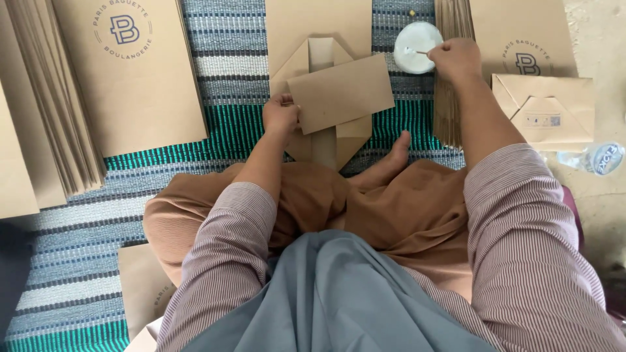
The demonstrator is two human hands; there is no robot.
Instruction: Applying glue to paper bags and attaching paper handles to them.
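- The person sat cross-legged on a striped woven mat (235, 72) in teal, blue and grey, with bare concrete floor showing beyond its right edge.
- A half-made brown paper bag (326, 104) lay flat on the mat just ahead of the knees, its bottom folded open into a diamond with one rectangular flap lifted.
- The left hand (280, 114) pinched the left edge of that flap, fingers closed on the paper.
- The right hand (456, 58) reached just right of the bag, fingers closed on a thin stick (417, 52) dipped into a small round white dish (416, 47), seemingly of paste.
- To my eye, the step would go best with little paste taken up and the flap kept pinned, so the fold stayed square.
- Farther right of the bag stood a stack of flat sheets (450, 98), a finished folded bag (544, 107) and a plastic bottle (596, 158) on the floor.
- Left of the bag lay a large stack of printed bags (130, 78), fanned at its edge.
- A bare foot (391, 160) rested just under the bag's lower corner, crowding it.
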